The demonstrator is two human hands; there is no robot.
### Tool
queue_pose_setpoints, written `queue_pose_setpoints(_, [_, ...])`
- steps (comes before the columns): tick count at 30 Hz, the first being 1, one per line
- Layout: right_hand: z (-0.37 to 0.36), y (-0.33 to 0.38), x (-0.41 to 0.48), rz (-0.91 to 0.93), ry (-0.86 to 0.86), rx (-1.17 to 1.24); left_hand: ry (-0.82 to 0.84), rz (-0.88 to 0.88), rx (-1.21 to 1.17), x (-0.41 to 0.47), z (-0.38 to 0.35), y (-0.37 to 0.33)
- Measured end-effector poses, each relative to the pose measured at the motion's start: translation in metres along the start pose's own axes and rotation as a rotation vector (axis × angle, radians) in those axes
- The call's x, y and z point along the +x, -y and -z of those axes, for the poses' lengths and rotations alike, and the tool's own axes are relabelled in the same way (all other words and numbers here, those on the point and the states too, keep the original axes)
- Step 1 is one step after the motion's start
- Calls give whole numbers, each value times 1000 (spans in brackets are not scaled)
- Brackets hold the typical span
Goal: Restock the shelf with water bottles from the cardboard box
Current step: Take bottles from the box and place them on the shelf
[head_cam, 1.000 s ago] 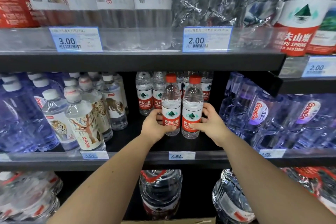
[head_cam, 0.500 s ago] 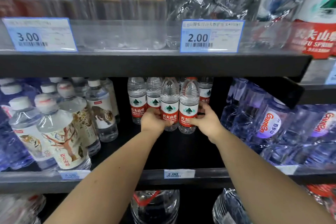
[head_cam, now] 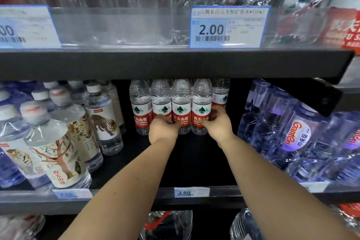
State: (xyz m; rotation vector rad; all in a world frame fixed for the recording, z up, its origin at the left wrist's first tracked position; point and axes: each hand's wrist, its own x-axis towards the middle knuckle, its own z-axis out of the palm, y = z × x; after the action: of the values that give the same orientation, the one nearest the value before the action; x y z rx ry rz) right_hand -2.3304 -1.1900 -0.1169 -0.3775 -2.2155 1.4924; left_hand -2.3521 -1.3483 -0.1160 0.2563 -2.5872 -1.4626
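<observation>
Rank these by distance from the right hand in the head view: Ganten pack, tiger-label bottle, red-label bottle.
1. Red-label bottle, in the right hand's grip, mid-shelf.
2. Ganten pack, just to its right.
3. Tiger-label bottle, farther off on the left side.

I count five red-labelled bottles [head_cam: 140, 111] at the middle of the frame. Two hands are on them, my left hand [head_cam: 163, 128] and my right hand [head_cam: 219, 124], each gripping one bottle. Two large price tags [head_cam: 228, 26] run across the top and three small price tags [head_cam: 191, 191] across the bottom. The white-capped bottles [head_cam: 58, 142] at left are too crowded and blurred to count.
</observation>
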Motion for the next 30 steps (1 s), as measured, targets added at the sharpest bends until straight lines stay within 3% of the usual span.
queue_pose_setpoints(8, [1, 2, 2, -58, -3, -88, 7, -1, 6, -4, -5, 0])
queue_pose_setpoints(12, [10, 3, -12, -55, 46, -184, 118, -96, 32, -8, 7, 5])
queue_pose_setpoints(16, [24, 29, -38, -1, 213, -360, 218, -399, 311, -27, 38, -2])
queue_pose_setpoints(21, [48, 100, -83, 203, 335, -767, 205, -696, 799, -70, 104, -47])
queue_pose_setpoints(25, [62, 134, -148, 304, 370, -919, 186, -745, 1012, -129, 153, -47])
queue_pose_setpoints(30, [59, 113, -250, 332, 427, -993, 212, -713, 1029, -213, 182, 10])
